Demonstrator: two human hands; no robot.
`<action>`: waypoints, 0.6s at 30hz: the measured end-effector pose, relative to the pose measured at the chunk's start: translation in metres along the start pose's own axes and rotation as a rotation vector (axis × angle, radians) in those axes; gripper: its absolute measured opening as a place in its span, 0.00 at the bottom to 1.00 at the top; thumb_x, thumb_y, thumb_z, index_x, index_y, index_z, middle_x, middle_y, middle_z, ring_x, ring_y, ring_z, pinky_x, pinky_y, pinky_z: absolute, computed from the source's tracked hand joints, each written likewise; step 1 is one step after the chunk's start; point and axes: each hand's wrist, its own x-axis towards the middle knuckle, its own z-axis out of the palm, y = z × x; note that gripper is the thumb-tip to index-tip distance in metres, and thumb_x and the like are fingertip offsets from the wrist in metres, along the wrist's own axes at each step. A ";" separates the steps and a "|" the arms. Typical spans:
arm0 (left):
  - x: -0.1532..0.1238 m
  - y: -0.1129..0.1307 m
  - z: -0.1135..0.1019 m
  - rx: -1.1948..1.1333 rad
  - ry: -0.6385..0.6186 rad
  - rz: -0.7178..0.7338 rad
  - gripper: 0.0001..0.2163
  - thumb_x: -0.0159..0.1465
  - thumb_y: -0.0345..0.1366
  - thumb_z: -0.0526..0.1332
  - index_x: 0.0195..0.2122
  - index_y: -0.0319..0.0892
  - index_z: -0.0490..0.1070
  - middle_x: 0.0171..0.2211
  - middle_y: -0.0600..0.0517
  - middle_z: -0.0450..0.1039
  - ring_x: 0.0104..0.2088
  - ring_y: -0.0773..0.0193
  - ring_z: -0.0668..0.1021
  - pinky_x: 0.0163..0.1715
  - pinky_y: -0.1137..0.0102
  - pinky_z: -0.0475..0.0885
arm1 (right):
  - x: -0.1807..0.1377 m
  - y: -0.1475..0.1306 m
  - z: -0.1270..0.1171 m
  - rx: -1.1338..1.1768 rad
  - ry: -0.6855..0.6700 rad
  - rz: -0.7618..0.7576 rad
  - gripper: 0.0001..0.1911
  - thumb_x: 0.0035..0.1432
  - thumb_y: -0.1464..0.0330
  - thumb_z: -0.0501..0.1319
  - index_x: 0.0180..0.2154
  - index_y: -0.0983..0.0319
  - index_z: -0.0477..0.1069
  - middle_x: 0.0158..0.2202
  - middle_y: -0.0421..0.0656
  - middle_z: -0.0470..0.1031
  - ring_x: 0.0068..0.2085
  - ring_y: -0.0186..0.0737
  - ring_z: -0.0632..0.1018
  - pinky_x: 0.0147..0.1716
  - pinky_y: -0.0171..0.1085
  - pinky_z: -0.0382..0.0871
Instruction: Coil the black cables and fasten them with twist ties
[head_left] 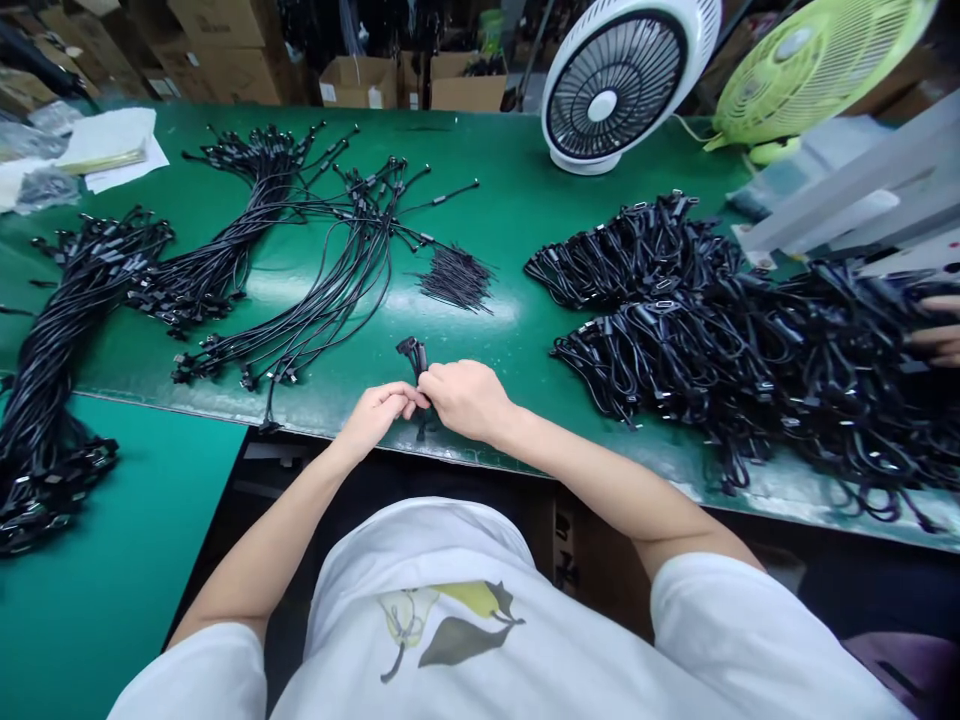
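My left hand [385, 405] and my right hand [463, 398] meet near the front edge of the green table [517, 370]. Between them is a small folded black cable [414, 352], its looped end and plug sticking up past the fingers. Both hands are closed on it, fingertips pinched together; a dark end hangs below them. Just beyond lies a pile of short black twist ties [456, 278]. Left of my hands a loose bundle of straight black cables [352, 240] is spread out, some plugs near the table edge.
More long cable bundles [259, 205] lie at the left. Heaps of folded, tied cables [675, 340] cover the right side, where another person's hand [941, 330] reaches in. A white fan [604, 105] and a green fan [802, 60] stand behind. Papers [112, 140] lie far left.
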 end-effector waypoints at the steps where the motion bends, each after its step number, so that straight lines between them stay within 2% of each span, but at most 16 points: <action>1: 0.001 -0.004 0.000 -0.012 -0.046 -0.065 0.10 0.58 0.33 0.56 0.30 0.39 0.78 0.20 0.55 0.66 0.24 0.68 0.65 0.29 0.71 0.62 | -0.002 -0.001 0.000 -0.112 0.007 -0.072 0.12 0.63 0.71 0.50 0.29 0.63 0.68 0.26 0.42 0.67 0.27 0.35 0.60 0.30 0.39 0.46; 3: 0.002 -0.010 -0.001 -0.151 -0.103 -0.198 0.10 0.59 0.37 0.59 0.33 0.38 0.78 0.22 0.54 0.69 0.23 0.68 0.65 0.28 0.71 0.63 | -0.007 -0.004 0.001 -0.240 0.036 -0.190 0.13 0.65 0.71 0.49 0.30 0.64 0.69 0.26 0.43 0.67 0.27 0.36 0.60 0.30 0.40 0.45; 5: 0.004 -0.012 -0.003 -0.382 -0.076 -0.265 0.16 0.61 0.47 0.60 0.33 0.38 0.78 0.25 0.51 0.72 0.25 0.67 0.69 0.31 0.70 0.66 | -0.010 -0.008 0.002 -0.260 0.046 -0.286 0.15 0.66 0.72 0.48 0.30 0.63 0.69 0.26 0.43 0.67 0.27 0.37 0.61 0.30 0.40 0.45; 7: 0.006 -0.010 -0.005 -0.533 0.007 -0.238 0.24 0.60 0.58 0.59 0.31 0.39 0.78 0.28 0.49 0.73 0.29 0.64 0.72 0.34 0.69 0.69 | -0.012 -0.013 0.003 -0.197 0.010 -0.326 0.15 0.66 0.73 0.48 0.30 0.63 0.69 0.26 0.43 0.68 0.27 0.36 0.61 0.30 0.40 0.46; 9: 0.007 -0.003 -0.007 -0.549 0.093 -0.149 0.27 0.58 0.63 0.57 0.30 0.40 0.78 0.29 0.49 0.72 0.32 0.63 0.73 0.37 0.68 0.70 | -0.011 -0.015 0.004 -0.046 -0.066 -0.257 0.14 0.66 0.72 0.49 0.29 0.63 0.68 0.27 0.42 0.69 0.27 0.35 0.63 0.30 0.38 0.47; 11: 0.003 0.004 -0.007 -0.463 0.138 -0.033 0.30 0.59 0.65 0.54 0.25 0.41 0.78 0.31 0.49 0.70 0.33 0.63 0.72 0.39 0.68 0.70 | -0.008 -0.011 0.003 0.170 -0.151 -0.095 0.14 0.66 0.69 0.51 0.28 0.63 0.67 0.27 0.40 0.69 0.28 0.33 0.65 0.30 0.36 0.49; 14: -0.009 0.009 -0.005 -0.118 0.038 0.084 0.29 0.61 0.61 0.55 0.21 0.40 0.78 0.34 0.48 0.67 0.36 0.63 0.71 0.43 0.67 0.69 | -0.002 -0.002 0.001 0.430 -0.184 0.167 0.16 0.66 0.67 0.52 0.24 0.62 0.63 0.25 0.38 0.67 0.28 0.32 0.66 0.30 0.33 0.51; 16: -0.015 0.007 -0.003 0.073 -0.015 0.116 0.24 0.63 0.56 0.58 0.24 0.41 0.79 0.36 0.48 0.66 0.38 0.61 0.71 0.46 0.66 0.68 | 0.000 0.002 0.000 0.499 -0.149 0.264 0.17 0.65 0.67 0.52 0.23 0.62 0.62 0.23 0.37 0.65 0.27 0.31 0.65 0.30 0.33 0.51; 18: -0.016 0.003 -0.003 0.127 0.029 0.130 0.25 0.66 0.55 0.54 0.24 0.41 0.78 0.36 0.48 0.66 0.40 0.60 0.71 0.49 0.65 0.67 | -0.001 0.000 0.001 0.558 -0.126 0.283 0.17 0.64 0.66 0.53 0.23 0.62 0.62 0.23 0.36 0.64 0.27 0.31 0.65 0.30 0.32 0.52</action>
